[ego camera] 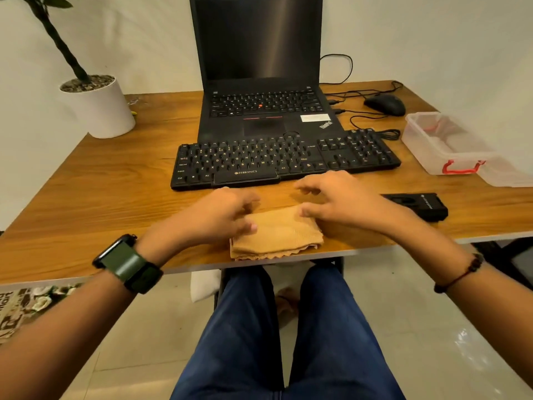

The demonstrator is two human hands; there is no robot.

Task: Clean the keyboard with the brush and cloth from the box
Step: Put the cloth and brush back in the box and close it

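Note:
A folded tan cloth (278, 235) lies at the table's front edge, just short of the black keyboard (284, 158). My left hand (223, 217) rests over the cloth's left corner with loosely bent fingers. At the cloth's upper right corner is my right hand (336, 202), thumb on the cloth and fingers spread above the table. Neither hand grips anything. The clear plastic box (444, 145) with red clips stands open at the right. A black brush-like tool (416, 204) lies right of my right hand.
A black laptop (261, 82) stands open behind the keyboard. A black mouse (385, 103) and cables lie at the back right. A white plant pot (96, 108) sits at the back left. The box's clear lid (503, 176) lies beside it.

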